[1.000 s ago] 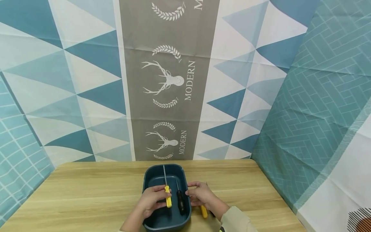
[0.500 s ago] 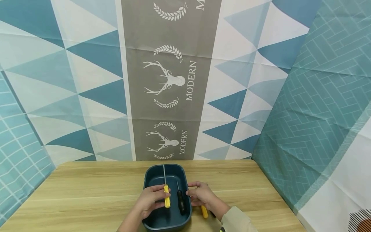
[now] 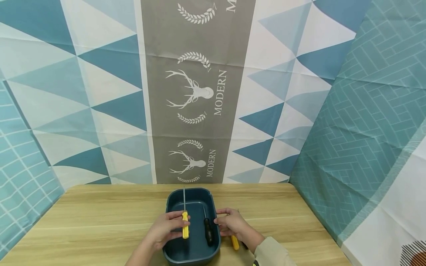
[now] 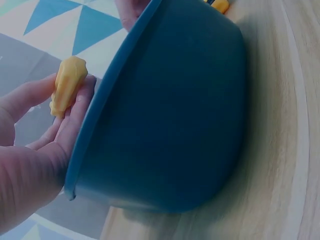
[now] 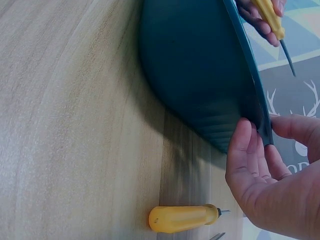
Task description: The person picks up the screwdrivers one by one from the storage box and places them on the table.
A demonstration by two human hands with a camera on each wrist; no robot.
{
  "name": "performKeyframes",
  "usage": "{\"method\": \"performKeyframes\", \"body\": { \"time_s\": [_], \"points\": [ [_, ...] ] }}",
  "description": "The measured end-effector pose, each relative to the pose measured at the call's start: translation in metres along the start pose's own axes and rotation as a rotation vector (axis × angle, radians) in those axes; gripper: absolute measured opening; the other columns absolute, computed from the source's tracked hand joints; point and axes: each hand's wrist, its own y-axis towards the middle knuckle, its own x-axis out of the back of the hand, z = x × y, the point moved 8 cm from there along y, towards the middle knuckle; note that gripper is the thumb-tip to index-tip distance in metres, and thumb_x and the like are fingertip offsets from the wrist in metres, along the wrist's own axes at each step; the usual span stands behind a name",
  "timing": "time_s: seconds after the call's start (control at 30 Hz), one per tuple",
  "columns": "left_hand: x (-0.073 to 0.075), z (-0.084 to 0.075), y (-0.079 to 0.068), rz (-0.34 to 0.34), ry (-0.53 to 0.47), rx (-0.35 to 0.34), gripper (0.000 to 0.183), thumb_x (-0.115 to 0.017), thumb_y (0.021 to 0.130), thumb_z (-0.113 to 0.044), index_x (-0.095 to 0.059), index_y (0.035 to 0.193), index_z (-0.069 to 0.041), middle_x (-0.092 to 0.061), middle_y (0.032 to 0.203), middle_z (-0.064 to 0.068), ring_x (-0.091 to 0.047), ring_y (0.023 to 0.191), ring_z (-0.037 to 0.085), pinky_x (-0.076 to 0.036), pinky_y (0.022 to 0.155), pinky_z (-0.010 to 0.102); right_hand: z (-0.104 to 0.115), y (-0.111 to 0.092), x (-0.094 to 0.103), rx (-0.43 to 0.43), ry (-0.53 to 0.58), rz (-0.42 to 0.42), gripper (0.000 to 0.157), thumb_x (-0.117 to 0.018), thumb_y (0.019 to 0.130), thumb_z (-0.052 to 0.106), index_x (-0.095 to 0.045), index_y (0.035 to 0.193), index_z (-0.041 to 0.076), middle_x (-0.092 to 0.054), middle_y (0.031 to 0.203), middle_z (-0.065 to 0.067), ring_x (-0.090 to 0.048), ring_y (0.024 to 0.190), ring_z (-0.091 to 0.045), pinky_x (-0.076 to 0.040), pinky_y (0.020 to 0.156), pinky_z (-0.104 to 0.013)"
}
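Note:
My left hand (image 3: 166,227) pinches a screwdriver (image 3: 185,225) by its yellow handle, above the left side of a dark blue rectangular basin (image 3: 191,254). The metal shaft points away from me, past the far rim. In the left wrist view the yellow handle (image 4: 69,85) sits between thumb and fingers, end on. Inside the basin lies a second screwdriver with a black handle (image 3: 208,232). My right hand (image 3: 233,224) grips the basin's right rim; in the right wrist view the thumb is on one side of the rim (image 5: 252,65) and the fingers on the other.
On the wooden table (image 3: 100,221), right of the basin, lies another yellow-handled screwdriver (image 5: 185,218), partly hidden under my right hand in the head view. Beside it a metal tip (image 5: 218,236) shows at the frame's edge. Patterned cloth (image 3: 189,122) hangs behind the table.
My left hand has moved a little left with the yellow screwdriver, whose shaft has swung slightly left. My right hand and the basin hold nearly the same place.

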Motion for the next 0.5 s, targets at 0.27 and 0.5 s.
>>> {"method": "performKeyframes", "body": {
  "time_s": [0.27,0.5],
  "points": [
    [0.013,-0.007,-0.013,0.032,0.011,-0.030,0.070,-0.063,0.088,-0.016,-0.026,0.140,0.014,-0.064,0.117,0.005,-0.061,0.102,0.016,-0.054,0.083,0.036,0.001,-0.002,-0.001,-0.002,0.001,-0.003,0.044,-0.066,0.082,0.011,-0.051,0.123,0.000,-0.068,0.081,-0.005,-0.062,0.065,-0.012,-0.054,0.061,-0.030],
    [0.031,-0.009,-0.022,0.049,0.006,-0.048,0.073,-0.061,0.090,-0.015,-0.019,0.140,0.018,-0.064,0.114,0.000,-0.061,0.101,0.013,-0.054,0.082,0.032,0.003,-0.002,-0.001,0.005,-0.001,-0.002,0.044,-0.065,0.082,0.010,-0.051,0.123,-0.001,-0.068,0.082,-0.005,-0.062,0.065,-0.012,-0.054,0.061,-0.030]
  ]
}}
